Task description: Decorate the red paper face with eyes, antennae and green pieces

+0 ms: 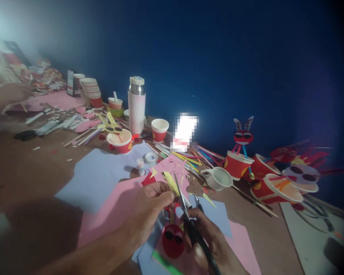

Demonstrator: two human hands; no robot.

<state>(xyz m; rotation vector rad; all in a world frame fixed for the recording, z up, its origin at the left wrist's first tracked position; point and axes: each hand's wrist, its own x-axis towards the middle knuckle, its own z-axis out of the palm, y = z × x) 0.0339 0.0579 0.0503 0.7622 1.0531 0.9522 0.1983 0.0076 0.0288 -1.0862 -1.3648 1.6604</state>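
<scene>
Head view looks down across a cluttered craft tabletop (37, 172) set against a dark blue wall (218, 68). Red-and-white paper cups dominate it: a leaning stack of cups (89, 89) at the back, an upright cup (159, 130) with a pale inside, and a cup with a yellow paper cutout (119, 141) lying across its mouth. A small white cup (115, 103) holds a spoon and sits in a yellow-green bowl (115, 112), just beside a pink vacuum flask (137, 110) with a steel neck. Farther right, an upturned cup (238, 165) carries a rabbit-eared paper figure (243, 135), and another cup (276, 189) lies on its side.

Above a pink paper sheet (114, 214), the left hand (150, 208) pinches a narrow yellow paper piece (171, 183), its grip pressed together between thumb and fingers. The right hand (208, 242) has its grip closed around black-handled scissors (193, 229), their blades spread and touching the yellow piece. A red paper circle with black eyes (173, 240) lies beneath the hands. At upper left, a co-worker's blurred hand (10, 95) reaches over scattered paper scraps (46, 74).
</scene>
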